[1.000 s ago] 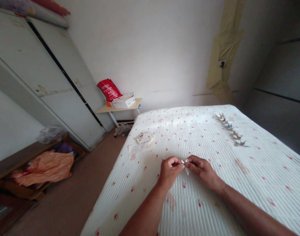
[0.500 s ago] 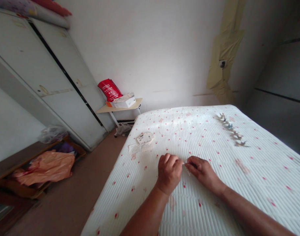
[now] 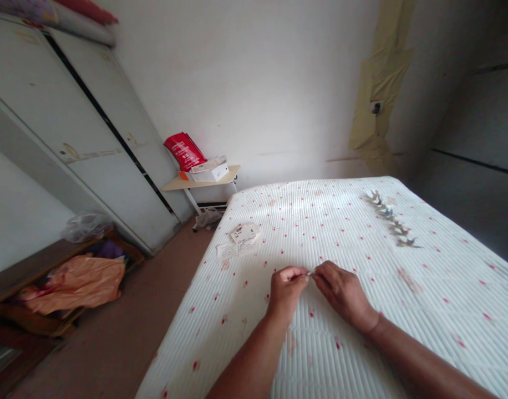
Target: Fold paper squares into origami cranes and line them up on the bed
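My left hand [image 3: 288, 287] and my right hand [image 3: 339, 287] meet above the middle of the bed. Both are closed in a pinch, thumb against fingers, on a small whitish piece of folded paper [image 3: 309, 273]. Most of this paper is hidden by the fingertips. Beyond my left hand lies a small stack of printed paper slips [image 3: 244, 233], with loose printed slips [image 3: 228, 251] at its near edge. To the far right, a row of several folded paper cranes [image 3: 387, 213] stands on the bed.
The quilted white bed cover [image 3: 304, 216] has red dots. Behind its left corner, a small table [image 3: 177, 183] holds a red bag [image 3: 184, 151] and a white box [image 3: 210, 173]. Grey cabinets [image 3: 83, 111] and a low shelf with an orange plastic bag [image 3: 81, 281] stand left.
My left hand has turned, with its thumb now showing on top and its fingers pointing right. My right fingers have shifted slightly at the paper. Both hands keep their pinch.
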### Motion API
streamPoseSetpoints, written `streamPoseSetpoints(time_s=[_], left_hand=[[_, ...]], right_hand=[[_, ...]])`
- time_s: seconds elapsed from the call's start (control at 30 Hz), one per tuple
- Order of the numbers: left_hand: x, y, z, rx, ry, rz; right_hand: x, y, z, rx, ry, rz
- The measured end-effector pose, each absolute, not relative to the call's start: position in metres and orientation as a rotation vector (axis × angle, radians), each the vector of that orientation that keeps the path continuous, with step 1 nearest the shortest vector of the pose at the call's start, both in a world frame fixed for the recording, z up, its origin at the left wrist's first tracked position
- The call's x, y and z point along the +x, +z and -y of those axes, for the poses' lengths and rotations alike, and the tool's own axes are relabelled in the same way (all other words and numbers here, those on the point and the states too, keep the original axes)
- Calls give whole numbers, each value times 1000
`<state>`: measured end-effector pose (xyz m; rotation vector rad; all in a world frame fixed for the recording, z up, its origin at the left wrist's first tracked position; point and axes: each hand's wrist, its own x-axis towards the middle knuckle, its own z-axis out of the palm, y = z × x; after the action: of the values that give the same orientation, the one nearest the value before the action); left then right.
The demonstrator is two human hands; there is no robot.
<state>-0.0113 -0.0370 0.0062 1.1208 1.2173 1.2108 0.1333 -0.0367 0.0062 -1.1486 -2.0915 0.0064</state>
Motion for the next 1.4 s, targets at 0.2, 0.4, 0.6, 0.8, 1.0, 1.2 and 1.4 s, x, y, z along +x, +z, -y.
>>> streamPoseSetpoints(time_s=[0.2,0.4,0.6,0.8,1.0,1.2,1.4], left_hand=[[-11,13,40,1053,1213,-1182],[-7,9,40,1167,1326,-1229],[-1,5,31,1304,1348,-1246],[-2,6,34,1131,1230,-1127],[5,6,36,1089,1213,-1036],[-2,3,31,939,1180,-947],[-11,2,26,889,987,-884]], right_hand=[[132,2,37,-1138,-17,2094],[129,2,37,-1113,70,2044],[136,5,32,-1130,230,1877],[142,1,27,-1049,390,1694],[139,3,31,-1043,562,1663],[144,4,30,-1003,581,1754],[156,2,28,-956,556,1934]])
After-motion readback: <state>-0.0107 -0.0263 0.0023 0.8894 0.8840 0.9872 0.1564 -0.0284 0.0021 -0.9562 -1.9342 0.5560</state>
